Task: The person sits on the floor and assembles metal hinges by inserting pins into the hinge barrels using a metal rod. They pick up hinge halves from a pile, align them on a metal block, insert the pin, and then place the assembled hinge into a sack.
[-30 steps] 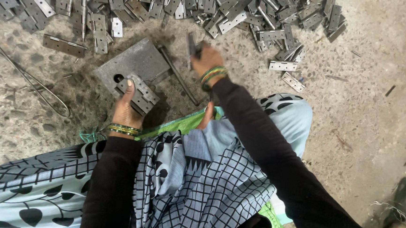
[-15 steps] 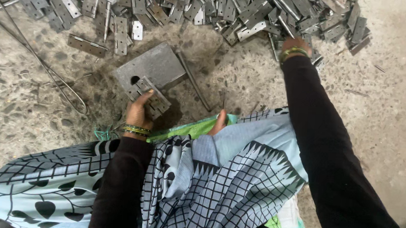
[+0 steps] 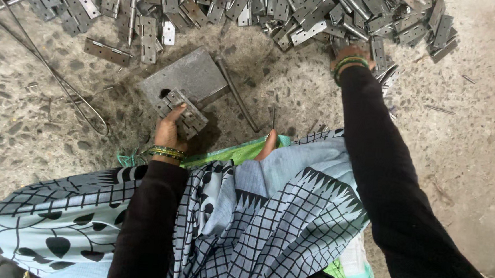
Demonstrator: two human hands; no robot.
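Observation:
My left hand grips the near end of a grey metal hinge, thumb on top. The hinge lies across the near corner of a flat steel block with a round hole in it. My right hand, with green bangles at the wrist, reaches far right into a long pile of hinges. Its fingers are buried among the hinges, so I cannot see what they hold. Both arms wear black sleeves.
A thin metal rod lies right of the block, and a short pin sits nearer me. A bent wire loop runs across the floor at left. My foot rests on a green mat under patterned cloth.
My right hand has swung from beside the block out to the right and into the hinge pile. My left hand has stayed on the hinge at the block.

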